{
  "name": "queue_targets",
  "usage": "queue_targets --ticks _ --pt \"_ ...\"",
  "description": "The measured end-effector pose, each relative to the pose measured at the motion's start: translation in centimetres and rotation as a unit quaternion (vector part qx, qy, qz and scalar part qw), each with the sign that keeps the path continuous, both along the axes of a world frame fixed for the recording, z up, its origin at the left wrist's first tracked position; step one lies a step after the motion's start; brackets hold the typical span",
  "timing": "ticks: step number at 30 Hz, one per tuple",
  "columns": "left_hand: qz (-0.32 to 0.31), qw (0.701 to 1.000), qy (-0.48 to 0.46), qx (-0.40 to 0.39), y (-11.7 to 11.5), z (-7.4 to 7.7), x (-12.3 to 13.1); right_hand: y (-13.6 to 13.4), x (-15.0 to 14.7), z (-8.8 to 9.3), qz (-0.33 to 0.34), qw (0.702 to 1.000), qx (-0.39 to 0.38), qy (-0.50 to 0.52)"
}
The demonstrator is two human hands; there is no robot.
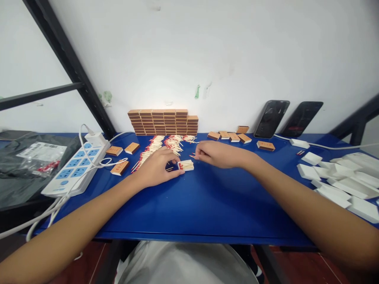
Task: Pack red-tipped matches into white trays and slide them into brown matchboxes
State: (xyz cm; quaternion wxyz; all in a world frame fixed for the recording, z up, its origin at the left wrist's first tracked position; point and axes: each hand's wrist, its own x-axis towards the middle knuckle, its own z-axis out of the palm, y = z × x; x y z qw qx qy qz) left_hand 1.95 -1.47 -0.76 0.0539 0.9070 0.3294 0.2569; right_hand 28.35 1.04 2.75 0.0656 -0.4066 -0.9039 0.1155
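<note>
A small white matchbox tray (187,165) with red-tipped matches in it lies on the blue table (189,209). My left hand (158,166) holds the tray's left end between thumb and fingers. Just right of the tray, my right hand (213,154) is closed in a pinch, with small red match tips showing at its fingertips. Behind my left hand, piles of loose red-tipped matches (154,146) spread over the table. Against the wall stands a stacked block of brown matchboxes (162,122).
A white power strip (74,167) with cables and several matchboxes (120,167) are at the left. More matchboxes (233,137) lie back right, near a phone (271,119) leaning on the wall. White trays (340,177) are heaped at the right.
</note>
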Motion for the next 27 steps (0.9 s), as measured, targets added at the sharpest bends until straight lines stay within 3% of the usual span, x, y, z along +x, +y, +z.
queue_targets --ticks 9,15,21,27 --pt "-0.005 1.000 0.011 0.005 0.2 -0.3 -0.1 -2.7 -3.6 -0.6 0.050 0.989 0.113 -0.078" --pt "-0.009 1.000 -0.007 -0.006 -0.1 0.0 0.0 0.0 -0.6 0.5 -0.028 0.992 0.118 -0.013" --pt "-0.006 1.000 -0.002 -0.007 0.0 -0.1 0.0 3.4 3.2 -0.6 -0.026 0.999 -0.018 0.032" --pt "-0.004 1.000 0.000 -0.015 0.1 -0.2 -0.1 4.2 4.1 -1.3 -0.050 0.996 -0.073 -0.023"
